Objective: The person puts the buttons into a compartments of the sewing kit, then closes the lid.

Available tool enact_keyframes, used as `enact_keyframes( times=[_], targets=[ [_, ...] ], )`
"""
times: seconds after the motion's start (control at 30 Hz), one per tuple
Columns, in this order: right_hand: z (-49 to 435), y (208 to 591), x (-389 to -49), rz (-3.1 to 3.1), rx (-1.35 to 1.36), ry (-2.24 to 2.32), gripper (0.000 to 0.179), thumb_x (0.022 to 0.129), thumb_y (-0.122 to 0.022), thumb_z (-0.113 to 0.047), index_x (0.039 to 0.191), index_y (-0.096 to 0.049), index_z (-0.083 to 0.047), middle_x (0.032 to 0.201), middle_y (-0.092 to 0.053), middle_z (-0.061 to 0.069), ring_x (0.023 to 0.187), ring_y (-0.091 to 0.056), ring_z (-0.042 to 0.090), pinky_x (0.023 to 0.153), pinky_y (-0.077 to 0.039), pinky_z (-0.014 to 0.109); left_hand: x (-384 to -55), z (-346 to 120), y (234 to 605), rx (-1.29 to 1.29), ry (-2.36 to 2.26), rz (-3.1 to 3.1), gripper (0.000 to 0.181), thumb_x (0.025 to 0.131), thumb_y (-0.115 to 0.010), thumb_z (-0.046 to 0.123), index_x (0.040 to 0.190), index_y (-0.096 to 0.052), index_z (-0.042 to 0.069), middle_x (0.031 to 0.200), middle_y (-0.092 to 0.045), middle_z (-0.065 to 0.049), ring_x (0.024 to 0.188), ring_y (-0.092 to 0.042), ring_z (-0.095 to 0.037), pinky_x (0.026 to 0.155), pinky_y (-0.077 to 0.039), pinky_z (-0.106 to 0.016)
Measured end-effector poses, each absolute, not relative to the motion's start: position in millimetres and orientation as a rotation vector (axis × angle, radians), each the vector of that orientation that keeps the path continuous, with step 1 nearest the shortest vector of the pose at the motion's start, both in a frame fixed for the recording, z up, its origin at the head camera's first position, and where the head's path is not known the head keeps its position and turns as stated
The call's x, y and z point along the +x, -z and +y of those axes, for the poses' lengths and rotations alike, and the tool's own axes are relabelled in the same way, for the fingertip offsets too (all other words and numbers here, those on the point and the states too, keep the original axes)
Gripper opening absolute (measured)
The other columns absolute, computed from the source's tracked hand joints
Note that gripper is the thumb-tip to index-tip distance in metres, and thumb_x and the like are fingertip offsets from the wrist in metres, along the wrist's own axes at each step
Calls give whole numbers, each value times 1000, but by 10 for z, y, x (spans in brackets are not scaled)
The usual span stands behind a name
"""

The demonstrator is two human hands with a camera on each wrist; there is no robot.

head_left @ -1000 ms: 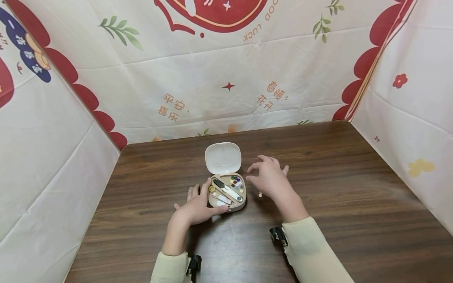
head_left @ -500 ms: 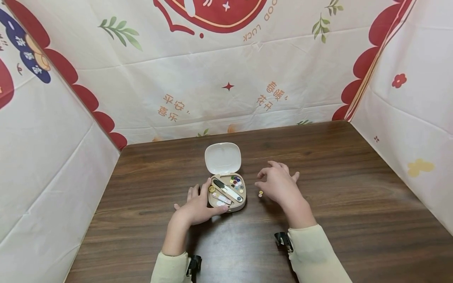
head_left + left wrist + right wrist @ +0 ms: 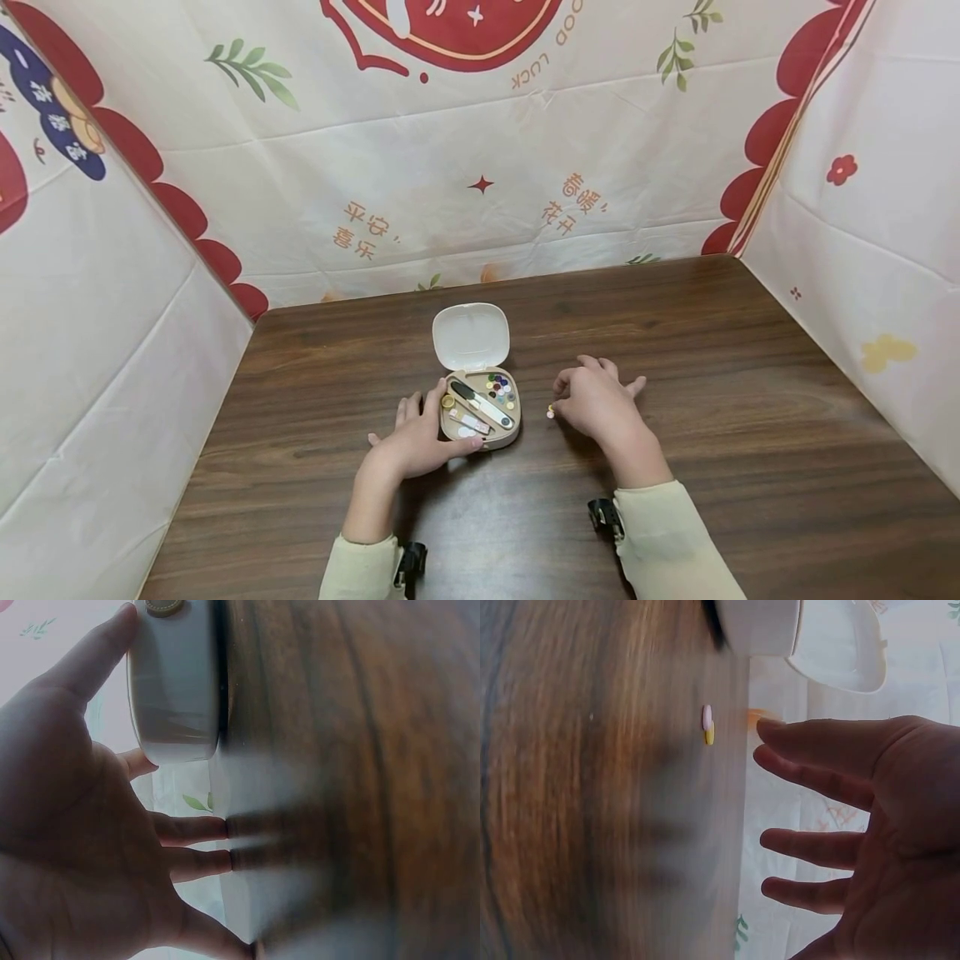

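An open sewing kit case (image 3: 512, 435) lies on the table, its white lid (image 3: 471, 335) tipped back. In it are a pair of thread snips (image 3: 489, 410), several coloured buttons (image 3: 500, 385), a gold-coloured ring (image 3: 448, 402) and white discs. My left hand (image 3: 412, 442) holds the case between thumb and index finger, while its other fingers rest on the table in the left wrist view. My right hand (image 3: 598, 404) hovers right of the case, thumb and index finger close together with nothing between them. Beside these fingertips a pink button (image 3: 707, 717) and a yellow button (image 3: 710, 733) lie touching on the table.
The brown wooden table (image 3: 315, 358) meets printed white cloth (image 3: 420, 150) behind and at both sides. Each wrist wears a black camera mount (image 3: 411, 560) near the cream sleeves.
My right hand has moved away from the case to the right and down toward the viewer, stopping by the two loose buttons. My left hand and the case have stayed in place.
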State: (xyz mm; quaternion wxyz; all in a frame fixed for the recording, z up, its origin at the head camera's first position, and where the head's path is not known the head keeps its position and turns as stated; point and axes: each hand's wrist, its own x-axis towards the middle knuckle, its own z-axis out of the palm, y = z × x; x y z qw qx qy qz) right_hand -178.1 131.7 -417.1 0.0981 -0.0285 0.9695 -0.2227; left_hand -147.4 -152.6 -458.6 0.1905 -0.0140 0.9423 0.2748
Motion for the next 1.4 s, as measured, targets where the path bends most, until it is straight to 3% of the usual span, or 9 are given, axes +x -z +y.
enact_keyframes(
  times=[0.3,0.57,0.7,0.93,1.4],
  targets=[
    [1342,4235,-1813,2842,-112,596,7,89,-83,-20,95,-79,-22,166,-39,28,156,-25,58,107,-4,97,-1512,-1547,4670,-43,-775,2643,128,70,-72,92,171,-8,44,179,-13,-20,168,-2,-43,107,-1,-96],
    [1293,4266,-1846,2831,-155,572,5,90,-81,-19,89,-78,-22,168,-37,27,158,-22,57,107,-4,97,-1425,-1511,4458,-43,-751,2635,120,78,-73,84,171,-9,43,178,-14,-22,167,-5,-45,108,-1,-96],
    [1273,4286,-1861,2833,-164,568,8,91,-78,-17,85,-76,-22,168,-37,27,157,-22,58,106,-3,97,-1420,-1503,4432,-37,-750,2632,117,81,-73,81,171,-9,42,178,-13,-22,167,-5,-45,108,-3,-96],
    [1245,4301,-1877,2825,-142,550,15,91,-78,-16,79,-71,-22,167,-37,27,156,-24,58,105,-2,98,-1458,-1516,4507,-35,-769,2644,122,73,-69,93,169,-9,47,177,-15,-21,167,-6,-44,104,-1,-98],
    [1265,4304,-1861,2811,-133,564,25,92,-79,-20,73,-64,-18,167,-40,25,155,-27,60,104,-3,99,-1481,-1526,4552,-45,-759,2624,122,75,-72,88,170,-7,46,179,-11,-20,168,-2,-42,108,-1,-96]
  ],
)
